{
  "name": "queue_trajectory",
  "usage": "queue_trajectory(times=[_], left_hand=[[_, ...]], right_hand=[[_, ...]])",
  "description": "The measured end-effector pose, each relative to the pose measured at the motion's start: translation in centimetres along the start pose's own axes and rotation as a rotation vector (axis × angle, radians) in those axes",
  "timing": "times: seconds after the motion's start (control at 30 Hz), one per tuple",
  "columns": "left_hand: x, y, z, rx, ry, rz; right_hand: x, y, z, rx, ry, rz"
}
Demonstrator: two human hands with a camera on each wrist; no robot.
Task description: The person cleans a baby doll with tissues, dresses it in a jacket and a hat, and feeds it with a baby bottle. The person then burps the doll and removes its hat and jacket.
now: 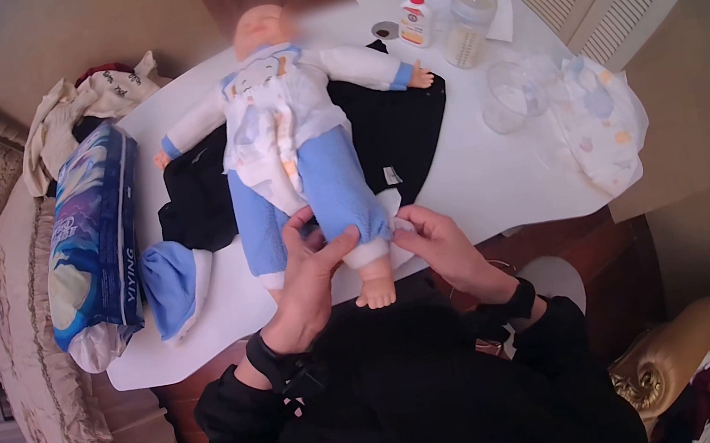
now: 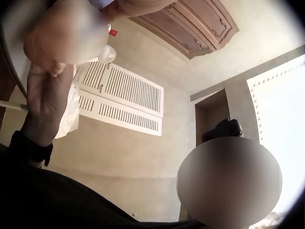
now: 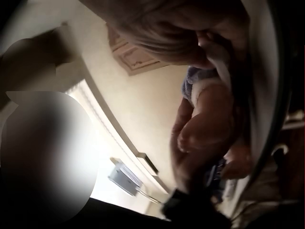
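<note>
A baby doll (image 1: pixel 283 102) lies on its back on the white table, in a white printed top and blue trousers (image 1: pixel 331 164) with white cuffs. My left hand (image 1: pixel 300 273) grips the lower part of one trouser leg, thumb on top of the blue cloth. That leg's bare foot (image 1: pixel 376 291) sticks out at the near table edge. On the other side of the same leg, my right hand (image 1: pixel 446 248) pinches a thin white piece (image 3: pixel 219 59); I cannot tell whether it is a loose cloth or part of the clothing. A white printed diaper (image 1: pixel 275 164) lies over the doll's front.
Black cloth (image 1: pixel 395 125) spreads under the doll. To the left are a blue diaper pack (image 1: pixel 99 236) and a blue-white hat (image 1: pixel 173 285). A red-capped bottle (image 1: pixel 415 19), baby bottle (image 1: pixel 470 24), clear bowl (image 1: pixel 511 97) and another printed diaper (image 1: pixel 597 125) stand right.
</note>
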State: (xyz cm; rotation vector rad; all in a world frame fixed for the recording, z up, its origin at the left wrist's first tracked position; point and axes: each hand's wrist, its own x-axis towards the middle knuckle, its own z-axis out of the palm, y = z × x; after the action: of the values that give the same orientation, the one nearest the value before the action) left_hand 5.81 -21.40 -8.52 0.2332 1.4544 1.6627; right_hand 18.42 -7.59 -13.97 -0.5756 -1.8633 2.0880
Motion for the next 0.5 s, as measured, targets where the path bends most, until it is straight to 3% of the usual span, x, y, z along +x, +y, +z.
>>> queue_trajectory(times=[0.07, 0.17, 0.3, 0.37, 0.4, 0.47, 0.5], left_hand=[[-0.1, 0.4, 0.5, -0.035, 0.033, -0.011], [0.1, 0.5, 0.7, -0.110, 0.007, -0.016], [-0.1, 1.4, 0.8, -0.142, -0.028, -0.049], [-0.2, 1.6, 0.9, -0.158, -0.043, -0.070], [-0.1, 1.5, 0.9, -0.161, -0.043, -0.069], [0.0, 1.1, 0.8, -0.170, -0.028, -0.071], [0.2, 0.8, 0.5, -0.170, -0.031, -0.070]], right_hand=[[-1.3, -0.4, 0.5, 0.448, -0.106, 0.264], [-3.1, -1.9, 0.9, 0.627, -0.187, 0.370], [-5.6, -3.2, 0.5, 0.438, -0.101, 0.253], [-6.8, -3.0, 0.2, 0.065, 0.250, -0.152], [-6.3, -3.8, 0.2, 0.063, 0.249, -0.152], [-4.7, -5.7, 0.6, -0.524, -0.131, -0.877], [-4.5, -5.0, 1.4, -0.522, -0.256, -0.806]])
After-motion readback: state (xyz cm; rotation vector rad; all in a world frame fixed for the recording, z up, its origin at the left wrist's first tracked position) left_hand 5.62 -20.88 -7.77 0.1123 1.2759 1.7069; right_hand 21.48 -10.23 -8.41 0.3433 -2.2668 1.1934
